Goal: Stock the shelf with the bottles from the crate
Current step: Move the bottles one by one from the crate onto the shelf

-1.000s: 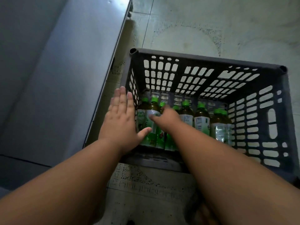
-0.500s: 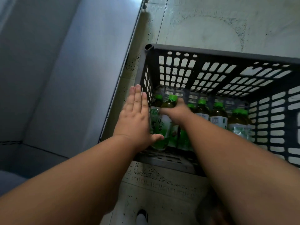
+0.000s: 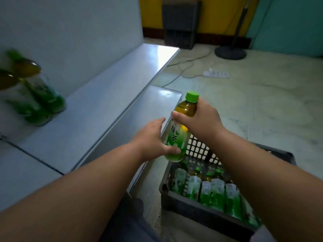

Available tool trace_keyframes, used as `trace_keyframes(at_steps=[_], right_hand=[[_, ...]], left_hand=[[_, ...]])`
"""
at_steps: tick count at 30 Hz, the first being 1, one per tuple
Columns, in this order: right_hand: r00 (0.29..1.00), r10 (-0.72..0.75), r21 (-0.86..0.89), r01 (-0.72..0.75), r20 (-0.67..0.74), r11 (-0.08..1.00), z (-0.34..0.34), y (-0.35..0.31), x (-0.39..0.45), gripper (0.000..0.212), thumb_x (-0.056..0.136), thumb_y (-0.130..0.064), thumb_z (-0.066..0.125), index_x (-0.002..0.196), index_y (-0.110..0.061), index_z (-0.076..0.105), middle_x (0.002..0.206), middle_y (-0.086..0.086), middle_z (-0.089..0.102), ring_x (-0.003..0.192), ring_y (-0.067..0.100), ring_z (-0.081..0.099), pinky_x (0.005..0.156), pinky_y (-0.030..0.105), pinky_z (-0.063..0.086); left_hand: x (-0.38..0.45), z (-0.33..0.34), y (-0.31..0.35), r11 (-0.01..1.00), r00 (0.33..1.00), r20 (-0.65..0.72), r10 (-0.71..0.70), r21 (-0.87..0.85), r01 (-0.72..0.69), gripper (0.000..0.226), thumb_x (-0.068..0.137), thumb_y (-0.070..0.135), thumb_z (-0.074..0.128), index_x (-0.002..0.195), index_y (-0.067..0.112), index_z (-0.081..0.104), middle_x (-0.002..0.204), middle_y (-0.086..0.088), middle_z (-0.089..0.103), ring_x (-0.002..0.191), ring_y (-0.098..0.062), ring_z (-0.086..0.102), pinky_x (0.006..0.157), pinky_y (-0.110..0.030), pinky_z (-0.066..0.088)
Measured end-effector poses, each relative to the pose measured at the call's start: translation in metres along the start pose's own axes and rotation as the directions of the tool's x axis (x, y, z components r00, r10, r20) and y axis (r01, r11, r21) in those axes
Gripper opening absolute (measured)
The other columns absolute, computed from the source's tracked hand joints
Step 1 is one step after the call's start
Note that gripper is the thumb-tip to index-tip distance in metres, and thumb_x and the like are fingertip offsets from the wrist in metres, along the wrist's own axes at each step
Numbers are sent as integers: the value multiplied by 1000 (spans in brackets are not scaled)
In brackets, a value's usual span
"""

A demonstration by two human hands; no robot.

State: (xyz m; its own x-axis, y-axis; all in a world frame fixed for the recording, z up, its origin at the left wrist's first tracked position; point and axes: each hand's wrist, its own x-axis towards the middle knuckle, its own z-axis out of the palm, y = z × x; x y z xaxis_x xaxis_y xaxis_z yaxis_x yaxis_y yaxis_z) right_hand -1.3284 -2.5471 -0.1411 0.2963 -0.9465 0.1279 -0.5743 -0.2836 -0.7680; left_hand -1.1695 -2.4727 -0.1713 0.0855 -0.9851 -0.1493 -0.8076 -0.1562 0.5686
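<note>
Head view: a green-capped tea bottle (image 3: 178,130) is held upright in the air above the near edge of the grey shelf (image 3: 97,109) and the left rim of the dark crate (image 3: 201,212). The right hand (image 3: 203,117) has its grip clamped round the bottle's neck; the left hand (image 3: 153,138) cups the base, thumb across the label. If the hand-over is rushed, the bottle could slip and drop onto the crated bottles (image 3: 209,187). Placed carelessly, it could topple the blurred shelf bottles (image 3: 36,95) at the far left. Half a second earlier both hands were down inside the crate; the bottle is now lifted clear.
</note>
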Motion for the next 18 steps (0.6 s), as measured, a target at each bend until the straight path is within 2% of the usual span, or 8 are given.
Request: trace_keyframes(at_steps=[3,5,8,11,13,16,18], right_hand=[[993,-116,45,117,-14,992,12,-69,1,47,72,-55,78,104,-27,57,90,-12,62,81,5,59,70,28,46],[984,-178,66,178,-5,982,29,-110,2,50,71,-55,78,107,-27,58,92,-11,64,84,5,60,72,28,48],[970,-238,40,236,41,971,58,-155,6,53,71,-56,77,109,-28,55,93,-12,61,83,3,58,66,22,46],[958,-263,38,260,115,965,88,-180,16,55,71,-56,77,111,-28,51,100,-8,61,90,13,61,74,31,54],[949,-281,47,277,145,960,108,-189,25,53,72,-56,78,109,-31,49,100,-9,61,91,14,60,75,32,53],[950,-272,89,261,155,961,139,-194,38,54,71,-55,81,108,-32,49,101,-9,61,92,16,59,76,34,52],[951,-267,118,250,159,961,160,-193,46,58,69,-56,82,112,-31,51,103,-8,62,94,18,60,81,40,55]], left_hand=[[-29,-41,-22,992,994,-107,-38,-122,25,118,53,61,88,152,27,33,152,7,42,139,-15,40,112,-43,40],[-47,-66,-42,987,983,-169,-70,-152,44,113,51,67,85,147,30,38,147,10,47,133,-13,45,103,-37,46],[-63,-94,-72,987,963,-248,-107,-142,73,104,60,60,86,147,30,37,147,9,44,131,-13,45,95,-29,43],[-65,-111,-103,986,945,-286,-161,-93,140,110,64,64,82,153,30,26,157,6,33,141,-17,36,105,-37,40],[-60,-117,-129,977,934,-287,-214,-54,207,115,64,68,80,155,28,21,161,5,27,145,-18,29,111,-40,35],[-50,-121,-170,956,923,-277,-268,42,290,129,57,75,78,157,21,18,163,0,24,148,-20,24,118,-40,29],[-44,-119,-193,928,915,-238,-324,105,356,133,60,80,72,159,16,10,166,-3,13,151,-20,16,121,-39,21]])
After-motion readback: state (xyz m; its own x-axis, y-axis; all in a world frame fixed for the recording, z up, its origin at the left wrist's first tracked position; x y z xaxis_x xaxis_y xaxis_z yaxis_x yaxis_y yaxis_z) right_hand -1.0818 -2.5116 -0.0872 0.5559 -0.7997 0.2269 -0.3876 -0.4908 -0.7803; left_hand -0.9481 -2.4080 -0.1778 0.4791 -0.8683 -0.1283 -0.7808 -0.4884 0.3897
